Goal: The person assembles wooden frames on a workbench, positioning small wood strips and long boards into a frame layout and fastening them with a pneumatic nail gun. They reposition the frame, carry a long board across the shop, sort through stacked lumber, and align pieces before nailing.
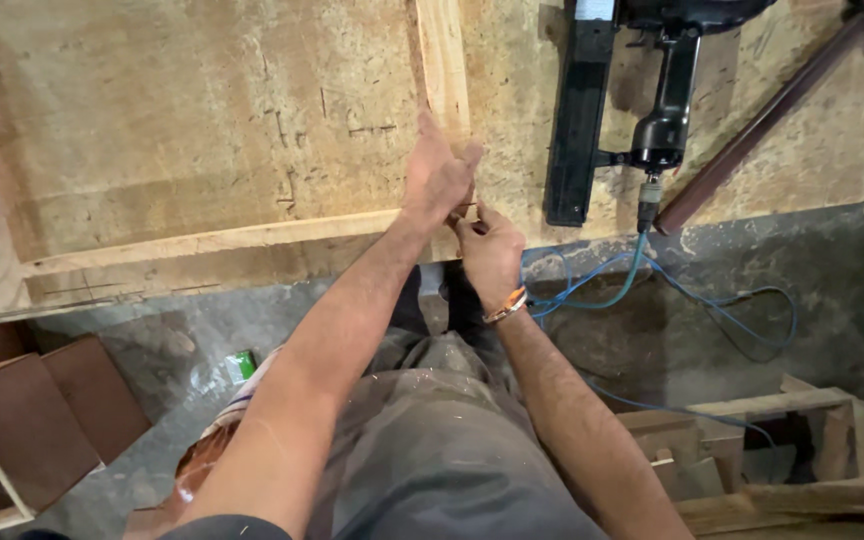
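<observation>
Workbench (182,120), wood strip (444,60) under left hand (437,180) fingers, half-curled, right hand (490,250) pinched, contents unclear

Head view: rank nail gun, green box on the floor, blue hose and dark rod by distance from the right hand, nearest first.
From the right hand:
1. Blue hose, just to its right, off the bench edge.
2. Nail gun, up and right, lying on the bench.
3. Dark rod, farther right, slanting across the bench.
4. Green box, lower left on the floor; near the rod's lower end in distance, so 3 and 4 are close.
</observation>
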### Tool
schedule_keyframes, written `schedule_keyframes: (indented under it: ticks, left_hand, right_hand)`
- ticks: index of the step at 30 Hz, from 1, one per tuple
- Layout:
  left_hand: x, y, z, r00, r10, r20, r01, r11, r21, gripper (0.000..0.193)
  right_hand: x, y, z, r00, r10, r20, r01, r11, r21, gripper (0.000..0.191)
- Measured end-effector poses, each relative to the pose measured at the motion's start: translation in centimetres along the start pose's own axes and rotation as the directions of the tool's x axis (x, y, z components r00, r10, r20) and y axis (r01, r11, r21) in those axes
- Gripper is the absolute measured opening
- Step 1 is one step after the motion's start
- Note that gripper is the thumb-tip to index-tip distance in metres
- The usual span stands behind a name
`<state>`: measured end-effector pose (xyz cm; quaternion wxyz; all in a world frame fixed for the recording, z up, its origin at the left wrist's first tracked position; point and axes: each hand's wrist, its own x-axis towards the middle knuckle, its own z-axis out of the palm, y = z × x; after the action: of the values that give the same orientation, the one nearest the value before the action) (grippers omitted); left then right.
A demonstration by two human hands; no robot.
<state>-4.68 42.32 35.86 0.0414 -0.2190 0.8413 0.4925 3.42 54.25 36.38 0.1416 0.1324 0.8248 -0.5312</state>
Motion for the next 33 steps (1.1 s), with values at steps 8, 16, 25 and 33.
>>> schedule_keyframes:
  ticks: [8, 16, 25, 33]
  left_hand:
    - [0.6, -0.5, 0.1, 0.955, 0.269, -0.126, -0.27, 0.963, 0.012, 0.094]
    - [0.2, 0.3, -0.2, 0.993, -0.115, 0.017, 0.11, 0.975, 0.192, 0.086]
    - [-0.8, 0.2, -0.8, 0.998, -0.041, 0.041, 0.032, 0.978, 0.208, 0.09]
    - [-1.2, 0.1, -2.1, 0.998, 0.015, 0.06, -0.022, 0.993, 0.113, 0.087]
  right_hand:
    - [0.7, 0.1, 0.5, 0.987, -0.163, -0.007, 0.16, 0.973, -0.164, 0.024]
    - [-0.1, 0.4, 1.1, 0.989, -0.111, -0.099, 0.114, 0.993, 0.022, 0.032]
    - [-0.1, 0.0, 1.1, 0.996, -0.041, -0.085, 0.045, 0.998, 0.054, 0.036]
    - [-0.4, -1.2, 0.7, 0.997, -0.042, -0.065, 0.041, 0.999, -0.012, 0.028]
